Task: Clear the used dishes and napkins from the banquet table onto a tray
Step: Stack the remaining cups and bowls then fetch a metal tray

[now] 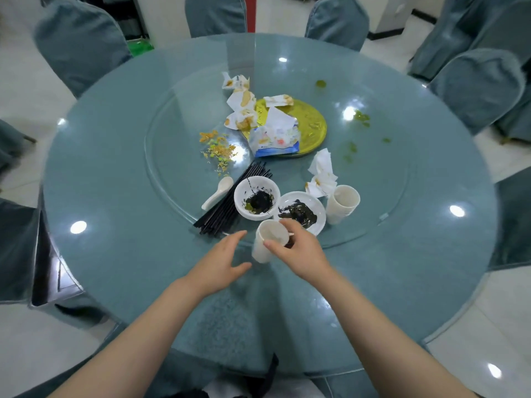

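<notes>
Right hand (298, 254) curled round the rim of a white paper cup (268, 239), thumb on the near side and fingers over the far edge, cup tilted and held just nearer the viewer than the white bowl (256, 198). Left hand (221, 262) open beside it, fingers straight and spread, holding nothing, hovering over the glass table (115, 168) left of the cup. Taking the bowl, smeared with dark sauce, as the landmark: just to its right, touching or nearly so, a white plate (301, 211) with dark leftovers; further right, a stack of paper cups (343, 203) lying tilted; beyond those, crumpled white napkins (321, 179). Against the bowl's left side, a bundle of black chopsticks (227, 205), and left of them a white ceramic spoon (218, 192). Beyond the bowl, a gold tray (313, 122) carrying a torn tissue packet (274, 136) and stained napkins (242, 110), some spilling off its left edge. Left of the tray, scattered food scraps (219, 149); far right, green spills (360, 117).
</notes>
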Motion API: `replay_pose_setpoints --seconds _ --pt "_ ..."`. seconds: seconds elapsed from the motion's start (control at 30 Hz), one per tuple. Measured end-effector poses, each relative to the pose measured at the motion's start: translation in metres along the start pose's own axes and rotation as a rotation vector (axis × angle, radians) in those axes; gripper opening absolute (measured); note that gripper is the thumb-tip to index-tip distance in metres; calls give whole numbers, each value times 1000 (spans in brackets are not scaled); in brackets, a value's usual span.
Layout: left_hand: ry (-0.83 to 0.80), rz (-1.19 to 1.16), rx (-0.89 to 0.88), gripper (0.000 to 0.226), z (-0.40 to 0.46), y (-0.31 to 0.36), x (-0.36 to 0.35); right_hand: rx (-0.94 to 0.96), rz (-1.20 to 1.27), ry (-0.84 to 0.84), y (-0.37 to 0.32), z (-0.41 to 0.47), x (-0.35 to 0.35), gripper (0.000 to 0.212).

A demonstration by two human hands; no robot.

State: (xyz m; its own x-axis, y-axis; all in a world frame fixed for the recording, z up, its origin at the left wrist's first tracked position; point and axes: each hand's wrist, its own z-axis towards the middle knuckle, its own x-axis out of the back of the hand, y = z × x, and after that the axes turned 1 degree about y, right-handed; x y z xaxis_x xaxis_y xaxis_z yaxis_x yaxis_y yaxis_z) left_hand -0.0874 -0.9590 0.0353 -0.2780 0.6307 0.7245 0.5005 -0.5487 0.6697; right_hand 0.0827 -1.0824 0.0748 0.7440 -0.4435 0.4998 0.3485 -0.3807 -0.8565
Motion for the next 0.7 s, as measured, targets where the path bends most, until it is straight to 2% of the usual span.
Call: replay_pose_setpoints --seconds 0.2,0.37,0.5,0.7 --pt "-114 199 51 77 22 -6 -14 -10 5 267 -13 26 57 61" --pt "-131 260 114 79 30 -9 -17 -3 -70 422 -17 48 90 60" --pt "-93 232 137 77 24 -18 -15 8 -123 423 -16 56 92 54" --pt "-11 163 173 69 9 -29 -5 8 -318 264 -3 70 66 60"
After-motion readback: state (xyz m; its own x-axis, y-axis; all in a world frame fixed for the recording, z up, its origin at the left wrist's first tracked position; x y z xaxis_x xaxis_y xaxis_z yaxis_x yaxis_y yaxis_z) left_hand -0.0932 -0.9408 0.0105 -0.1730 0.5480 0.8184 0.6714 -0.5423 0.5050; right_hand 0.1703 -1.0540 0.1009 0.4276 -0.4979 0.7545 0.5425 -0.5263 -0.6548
